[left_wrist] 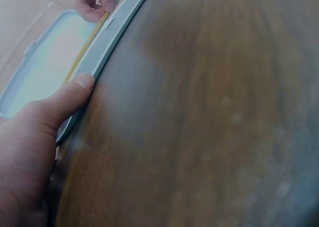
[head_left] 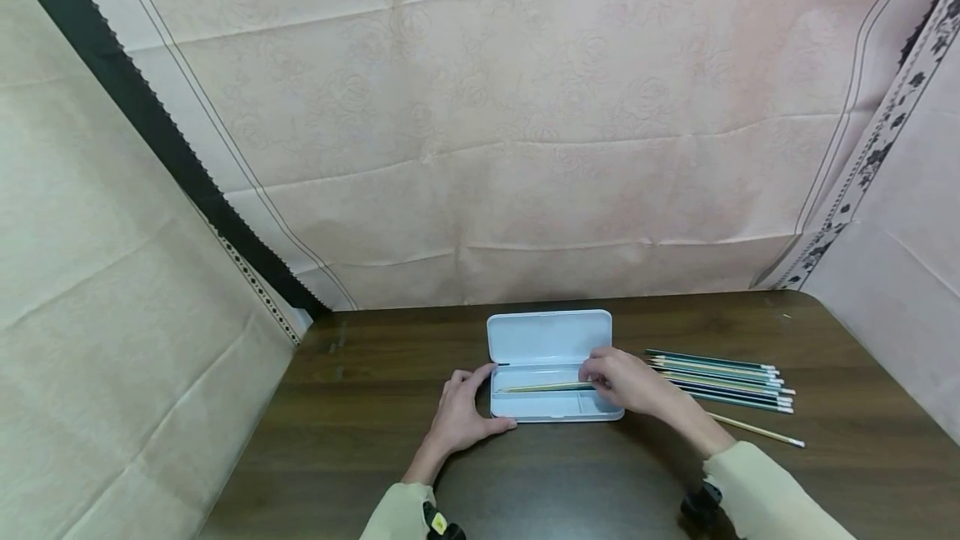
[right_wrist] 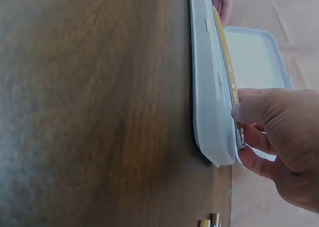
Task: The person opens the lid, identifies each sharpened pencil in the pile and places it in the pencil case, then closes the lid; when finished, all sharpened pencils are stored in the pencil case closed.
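Observation:
A pale blue pencil case (head_left: 557,419) lies with its lid (head_left: 551,336) raised at the back. My left hand (head_left: 463,415) holds the case's left end, thumb at the front edge and forefinger by the back corner. A yellow pencil (right_wrist: 227,60) is pinched near its eraser end between the thumb and fingers of my right hand (head_left: 621,377). The pencil lies lengthwise over the case's tray, its tip toward my left hand. In the left wrist view the thumb (left_wrist: 75,95) presses on the front rim.
Several dark green, navy and light-coloured pencils (head_left: 723,377) lie in a row right of the case. One lone yellow pencil (head_left: 757,430) lies nearer me, partly behind my right forearm. The brown wooden table (head_left: 570,482) meets hanging patterned cloth (head_left: 525,148) at its back and sides.

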`<action>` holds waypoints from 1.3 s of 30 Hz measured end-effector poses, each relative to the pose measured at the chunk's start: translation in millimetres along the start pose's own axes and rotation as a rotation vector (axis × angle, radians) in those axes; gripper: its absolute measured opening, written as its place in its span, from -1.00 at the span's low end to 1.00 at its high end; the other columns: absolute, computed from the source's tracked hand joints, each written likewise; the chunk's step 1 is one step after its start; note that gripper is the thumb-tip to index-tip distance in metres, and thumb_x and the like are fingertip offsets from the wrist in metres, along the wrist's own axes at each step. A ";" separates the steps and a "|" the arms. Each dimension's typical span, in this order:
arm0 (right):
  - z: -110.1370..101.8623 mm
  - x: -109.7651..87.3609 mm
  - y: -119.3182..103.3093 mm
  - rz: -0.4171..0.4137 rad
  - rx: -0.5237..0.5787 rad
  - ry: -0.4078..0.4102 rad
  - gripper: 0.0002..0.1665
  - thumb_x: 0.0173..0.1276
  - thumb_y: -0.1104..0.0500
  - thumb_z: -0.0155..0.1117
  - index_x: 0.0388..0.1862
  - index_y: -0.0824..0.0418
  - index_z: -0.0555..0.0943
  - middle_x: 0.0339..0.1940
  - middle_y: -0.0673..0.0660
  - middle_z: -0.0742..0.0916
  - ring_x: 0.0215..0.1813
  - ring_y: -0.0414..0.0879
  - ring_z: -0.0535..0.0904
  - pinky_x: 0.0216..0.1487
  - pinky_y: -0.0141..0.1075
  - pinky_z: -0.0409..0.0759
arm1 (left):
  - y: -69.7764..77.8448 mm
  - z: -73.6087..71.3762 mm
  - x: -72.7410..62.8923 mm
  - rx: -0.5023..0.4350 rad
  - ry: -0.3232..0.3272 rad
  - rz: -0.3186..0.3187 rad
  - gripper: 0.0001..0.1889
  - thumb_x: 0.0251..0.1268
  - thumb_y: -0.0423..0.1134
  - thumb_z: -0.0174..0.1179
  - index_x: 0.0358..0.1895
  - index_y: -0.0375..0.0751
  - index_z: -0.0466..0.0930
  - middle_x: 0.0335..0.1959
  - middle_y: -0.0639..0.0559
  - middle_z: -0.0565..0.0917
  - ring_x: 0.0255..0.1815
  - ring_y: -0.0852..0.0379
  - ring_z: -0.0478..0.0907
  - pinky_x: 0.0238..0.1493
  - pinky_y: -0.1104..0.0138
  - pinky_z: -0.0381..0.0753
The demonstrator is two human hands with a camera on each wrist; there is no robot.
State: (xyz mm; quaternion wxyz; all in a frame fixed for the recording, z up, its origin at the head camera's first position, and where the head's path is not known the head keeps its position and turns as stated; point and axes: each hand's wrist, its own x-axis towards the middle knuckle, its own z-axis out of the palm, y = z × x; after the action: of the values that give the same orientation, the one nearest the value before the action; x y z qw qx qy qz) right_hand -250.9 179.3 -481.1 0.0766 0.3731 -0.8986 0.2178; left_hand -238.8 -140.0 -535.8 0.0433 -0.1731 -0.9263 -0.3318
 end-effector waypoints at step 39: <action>-47.6 -116.0 66.1 0.074 -0.033 0.289 -0.65 0.01 0.57 0.45 -0.34 0.17 0.69 -0.41 -0.14 0.62 -0.42 -0.40 0.39 -0.51 -0.36 0.42 | -2.9 1.2 -1.8 -0.022 0.011 0.017 -0.01 -0.14 0.34 0.50 0.44 0.04 0.40 0.03 -0.07 0.46 0.02 -0.04 0.36 -0.03 0.00 0.43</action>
State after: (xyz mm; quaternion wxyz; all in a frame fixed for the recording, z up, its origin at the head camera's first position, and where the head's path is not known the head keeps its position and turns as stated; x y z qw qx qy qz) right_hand -216.2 316.0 -495.5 0.2033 0.3032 -0.8948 0.2569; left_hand -238.0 -141.8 -538.9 0.0493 -0.1797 -0.9208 -0.3426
